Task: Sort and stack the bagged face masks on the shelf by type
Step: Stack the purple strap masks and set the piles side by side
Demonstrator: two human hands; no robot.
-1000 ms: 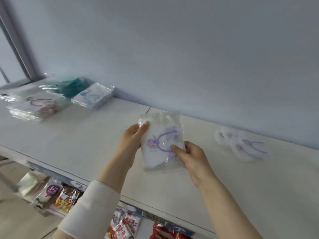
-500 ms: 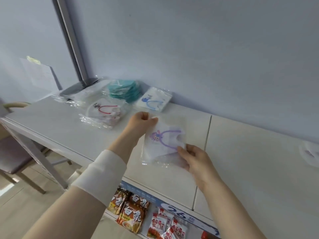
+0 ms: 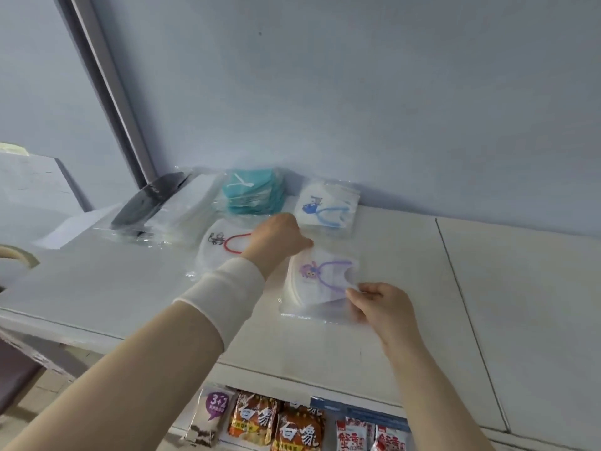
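A clear bag with a white mask and purple ear loops [image 3: 320,281] lies low over the white shelf top [image 3: 406,336]. My left hand [image 3: 276,239] pinches its upper left corner; my right hand [image 3: 382,304] pinches its lower right edge. Just left sits a bagged white mask with red loops [image 3: 221,245], partly behind my left wrist. Behind, against the wall, stand a teal mask stack [image 3: 255,193] and a stack of white masks with blue loops [image 3: 327,208]. Black masks [image 3: 146,203] and plain white bagged masks [image 3: 185,213] lie further left.
The blue-grey wall [image 3: 357,109] rises right behind the stacks. A seam in the shelf top [image 3: 461,294] runs to the right of my hands. Snack packets [image 3: 276,421] fill the shelf below. A chair edge [image 3: 16,258] shows at far left.
Both hands have carried the purple-loop mask bag leftward and lowered it toward the shelf top, beside the red-loop bag and in front of the blue-loop stack. The view swung left.
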